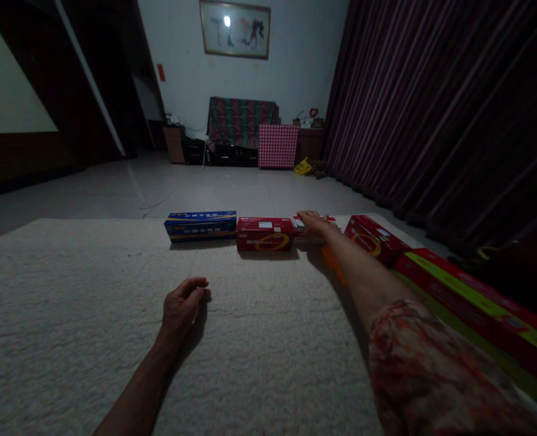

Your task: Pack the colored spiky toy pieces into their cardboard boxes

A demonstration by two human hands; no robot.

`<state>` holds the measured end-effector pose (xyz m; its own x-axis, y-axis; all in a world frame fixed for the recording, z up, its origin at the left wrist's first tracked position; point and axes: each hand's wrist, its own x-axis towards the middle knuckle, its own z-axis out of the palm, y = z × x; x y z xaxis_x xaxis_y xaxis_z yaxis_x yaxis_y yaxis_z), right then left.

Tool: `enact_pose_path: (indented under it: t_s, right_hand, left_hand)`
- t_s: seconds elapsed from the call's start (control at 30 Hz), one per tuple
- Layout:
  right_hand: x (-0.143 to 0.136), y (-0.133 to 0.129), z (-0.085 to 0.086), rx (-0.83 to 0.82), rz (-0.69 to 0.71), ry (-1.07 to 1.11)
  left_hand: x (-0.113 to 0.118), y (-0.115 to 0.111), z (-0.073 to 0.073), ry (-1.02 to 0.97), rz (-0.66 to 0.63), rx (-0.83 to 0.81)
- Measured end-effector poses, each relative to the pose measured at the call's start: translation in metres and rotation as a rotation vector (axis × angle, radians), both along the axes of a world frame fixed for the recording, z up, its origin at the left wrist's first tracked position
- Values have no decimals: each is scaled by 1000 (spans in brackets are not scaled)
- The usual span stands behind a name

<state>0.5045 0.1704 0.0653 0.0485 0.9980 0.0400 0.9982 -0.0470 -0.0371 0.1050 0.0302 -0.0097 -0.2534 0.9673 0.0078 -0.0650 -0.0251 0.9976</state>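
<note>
At the far edge of the pale quilted cover [268, 339], my right hand [312, 224] is closed over the top of a small white-and-red box [298, 225]. My hand and forearm hide much of that box. Directly left of it sits a red carton [264, 235] with a yellow ring and white print. Further left, end to end with the red carton, lies a long blue carton [200, 226]. My left hand [184, 303] rests on the cover nearer to me, fingers loosely curled, thumb apart, nothing visible in it. Something orange [335, 264] shows partly behind my right forearm.
Another red carton [375, 239] stands to the right, beside a long red and yellow-green box [481, 309]. Beyond the cover is a tiled floor [232, 188]. A purple curtain [413, 109] hangs on the right, and a cabinet with a checked cloth [278, 146] stands at the far wall.
</note>
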Motion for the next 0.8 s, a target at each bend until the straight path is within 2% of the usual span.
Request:
enact_pose_path:
  t_s: [0.17,0.27,0.37,0.47,0.57,0.63,0.8]
  right_hand:
    - [3,-5,6,57,27,-11]
    - [2,-9,18,128,12,-20]
    - [-3,-17,40,253,4,-41]
    - [-15,-34,69,343,38,-87]
    - [-37,-66,91,357,111,-99]
    - [-58,-96,94,330,183,-68]
    - [-129,-183,70,139,393,57]
  left_hand:
    - [-1,2,-7,-8,-10,14]
    - [-3,5,-12,4,-20,13]
    - [-4,7,-15,24,-26,25]
    - [-4,7,-17,4,-35,30]
    - [-4,7,-17,-33,-42,25]
    - [-3,8,-14,-55,-37,24]
    - [1,-1,5,-147,-69,-15]
